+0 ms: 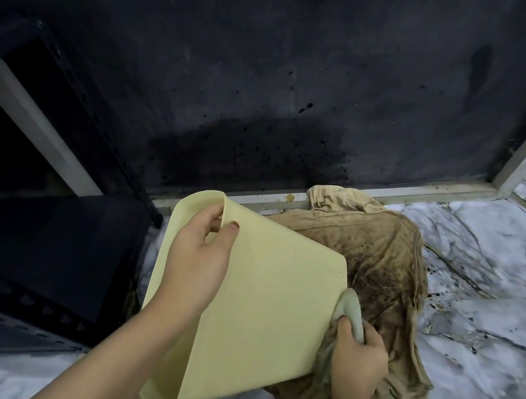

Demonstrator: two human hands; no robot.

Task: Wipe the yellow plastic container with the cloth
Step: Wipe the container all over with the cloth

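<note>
While my left hand (201, 251) grips the yellow plastic container's (258, 299) rim, my right hand (356, 355) bunches the cloth (351, 306) against its side wall, just left of my knuckles.

Left hand (199, 254) grips top rim of yellow plastic container (261, 303), held tilted over marble floor (479, 328). Right hand (358, 356) presses grey cloth (352, 310) against container's right edge. Stained brown cloth (387, 259) lies behind, touching dark wall (272, 66).
</note>
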